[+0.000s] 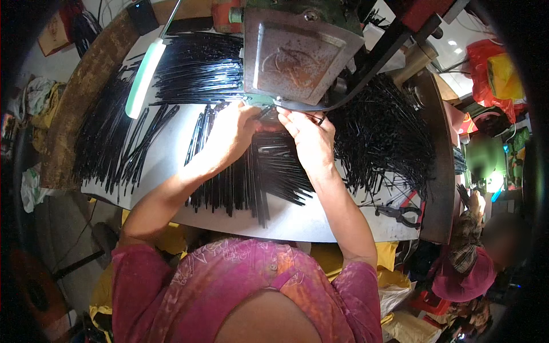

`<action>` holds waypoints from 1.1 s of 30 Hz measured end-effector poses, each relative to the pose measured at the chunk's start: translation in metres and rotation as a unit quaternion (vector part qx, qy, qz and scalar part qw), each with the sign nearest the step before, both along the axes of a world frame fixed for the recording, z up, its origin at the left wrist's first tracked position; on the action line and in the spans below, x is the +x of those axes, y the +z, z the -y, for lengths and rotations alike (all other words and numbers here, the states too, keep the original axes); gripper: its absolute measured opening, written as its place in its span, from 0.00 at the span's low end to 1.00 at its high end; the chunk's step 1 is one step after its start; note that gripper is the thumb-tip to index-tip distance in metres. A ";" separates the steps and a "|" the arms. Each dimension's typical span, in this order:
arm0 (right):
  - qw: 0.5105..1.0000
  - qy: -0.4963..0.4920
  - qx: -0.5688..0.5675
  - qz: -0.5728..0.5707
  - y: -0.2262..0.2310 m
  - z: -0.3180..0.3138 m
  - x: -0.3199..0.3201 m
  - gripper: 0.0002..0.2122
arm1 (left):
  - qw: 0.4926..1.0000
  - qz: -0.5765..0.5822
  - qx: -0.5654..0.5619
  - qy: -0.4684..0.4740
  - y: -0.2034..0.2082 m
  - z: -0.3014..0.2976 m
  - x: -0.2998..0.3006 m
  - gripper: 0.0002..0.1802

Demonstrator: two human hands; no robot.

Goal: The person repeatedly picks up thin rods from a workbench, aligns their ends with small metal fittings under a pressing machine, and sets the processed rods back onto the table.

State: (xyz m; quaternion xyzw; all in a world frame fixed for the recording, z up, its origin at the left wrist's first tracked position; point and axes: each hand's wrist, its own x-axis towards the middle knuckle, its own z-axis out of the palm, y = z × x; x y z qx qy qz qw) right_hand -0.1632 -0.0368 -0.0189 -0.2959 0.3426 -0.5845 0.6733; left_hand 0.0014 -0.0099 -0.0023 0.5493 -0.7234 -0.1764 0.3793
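Note:
Both my hands meet under the head of a rusty metal machine (300,60), at its small green part (260,100). My left hand (233,131) has thumb and fingers pinched together beside that part. Close by on the other side, my right hand (311,137) is closed too, its fingertips bunched just below the machine's lower edge. Something small and dark shows between the fingertips, too fine to name. Below my hands lie bundles of thin black strips (237,180) on the white tabletop (297,223).
More black strips are heaped at the left (103,137), the back (200,68) and the right (383,126). Pliers (398,214) lie near the right front edge. A lamp (144,80) hangs over the left side. Far right, another person's hand (476,201) works.

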 end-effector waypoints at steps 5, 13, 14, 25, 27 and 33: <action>1.000 -0.008 0.004 -0.002 0.001 0.000 0.001 0.05 | 0.999 0.032 -0.037 0.004 -0.009 0.002 0.000 0.10; 0.999 -0.013 0.029 0.043 0.000 0.000 -0.008 0.03 | 0.983 0.174 -0.066 0.002 -0.005 -0.004 0.001 0.12; 0.997 0.010 0.021 0.078 -0.001 0.000 -0.010 0.03 | 0.983 0.175 -0.060 -0.002 -0.003 -0.004 0.001 0.12; 0.984 0.098 0.092 -0.114 0.009 -0.009 -0.023 0.05 | 0.926 -0.109 0.358 -0.056 0.031 -0.010 0.046 0.13; 0.968 0.167 0.043 -0.182 0.010 -0.016 -0.016 0.06 | 0.865 -0.262 0.425 -0.048 0.028 -0.021 0.038 0.10; 0.970 0.191 0.015 -0.150 0.010 -0.022 0.003 0.11 | 0.774 -0.395 0.482 -0.109 0.022 -0.038 0.012 0.06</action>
